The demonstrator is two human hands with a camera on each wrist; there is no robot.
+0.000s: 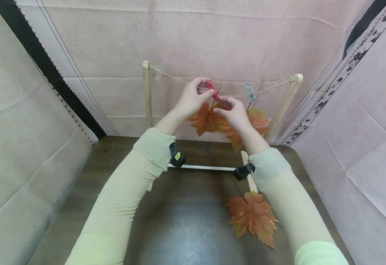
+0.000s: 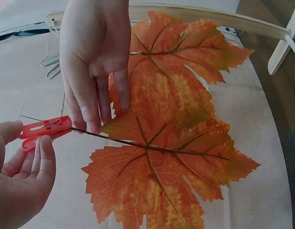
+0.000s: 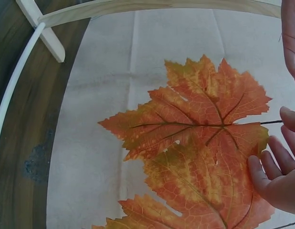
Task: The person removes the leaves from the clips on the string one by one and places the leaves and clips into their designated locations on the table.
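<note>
From the head camera, I see two arms in pale sleeves raised toward a string stretched between two wooden posts of a small frame standing on a dark table. The left hand pinches a red clothespin at the line. The right hand sits just beside it, fingers loosely curved near the stem of an orange maple leaf. A second leaf hangs from a pale clip farther right, and a third leaf lies flat on the table near the right sleeve.

From the left wrist camera, I see the left hand's thumb and fingers closed on the red clothespin, whose tip meets the leaf's thin dark stem. The right hand rests straight fingers against the leaf, holding nothing.

From the right wrist camera, the right hand shows relaxed, spread fingers touching the leaf's edge.

I judge the step in hand is pegging this leaf to the line; the next move calls for the stem and string to sit together in the clip's mouth before the squeeze lets go. The leaf looks thin, veined, orange mottled with yellow.
</note>
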